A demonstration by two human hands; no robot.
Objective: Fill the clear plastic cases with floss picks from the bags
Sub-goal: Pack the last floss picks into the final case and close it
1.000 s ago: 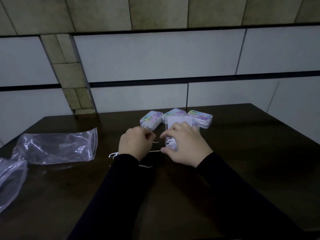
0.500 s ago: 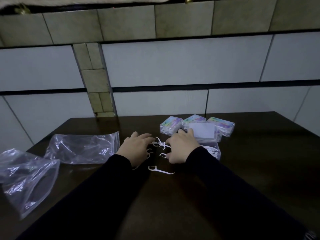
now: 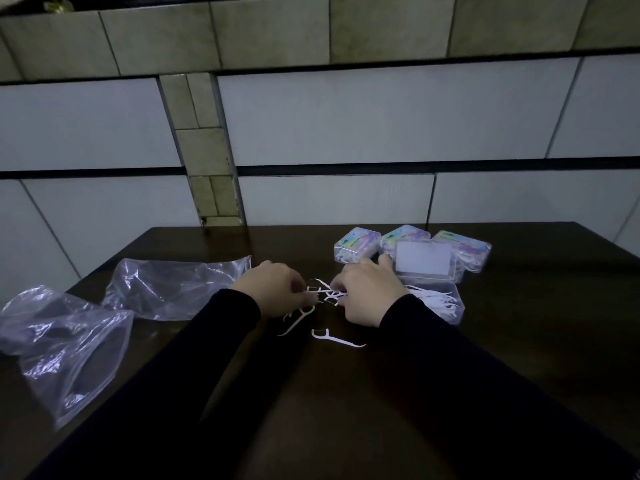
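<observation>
Several white floss picks (image 3: 325, 296) lie loose on the dark table between my hands. My left hand (image 3: 275, 292) and my right hand (image 3: 367, 292) both curl their fingers over this little pile and pinch picks in it. One more pick (image 3: 337, 339) lies alone just in front of them. An open clear plastic case (image 3: 440, 301) with picks inside sits right of my right hand, its lid (image 3: 424, 259) raised behind it. Three closed cases with colourful labels (image 3: 356, 244) stand in a row behind.
Two crumpled clear plastic bags lie on the left, one (image 3: 173, 285) near my left hand, the other (image 3: 65, 341) at the table's left edge. A tiled wall rises right behind the table (image 3: 519, 341).
My right hand has left the open case and joined the left at the loose picks. The picks now lie gathered closer between both hands. The camera has shifted, so the scene sits further right.
</observation>
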